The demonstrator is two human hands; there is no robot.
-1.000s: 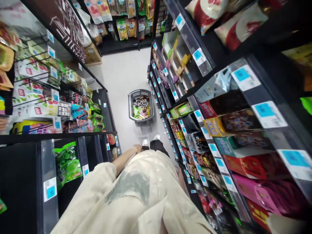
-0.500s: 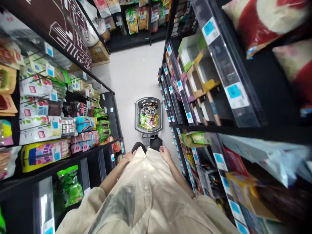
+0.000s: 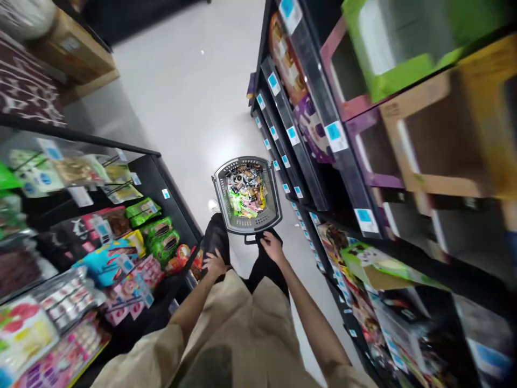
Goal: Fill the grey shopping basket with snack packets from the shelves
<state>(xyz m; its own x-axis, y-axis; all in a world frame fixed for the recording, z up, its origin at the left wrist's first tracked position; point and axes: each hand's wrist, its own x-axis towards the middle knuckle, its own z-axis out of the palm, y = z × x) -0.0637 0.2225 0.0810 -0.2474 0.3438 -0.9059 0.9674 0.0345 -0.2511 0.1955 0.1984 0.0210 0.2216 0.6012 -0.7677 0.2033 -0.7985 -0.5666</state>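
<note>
A dark grey shopping basket stands on the floor in front of my legs, filled with small wrapped snack packets in mixed colours. Its black handle sticks out at the near edge. My left hand lies on my left thigh, fingers spread and nothing in it. Just beyond my right knee, my right hand hangs close to the basket's near right corner, beside the handle. Its fingers are loosely bent and apart, with no object visible in them; I see no contact with the handle.
Black shelving stands on both sides of a narrow aisle. Bagged snacks line the left shelf. Cut-open display cartons and price tags fill the right one. A cardboard box sits at the far left. Pale floor stretches ahead.
My view has dropped lower and closer to the basket, and tilted. My knees have bent forward. My left hand has moved onto my thigh, and my right hand has come nearer the basket.
</note>
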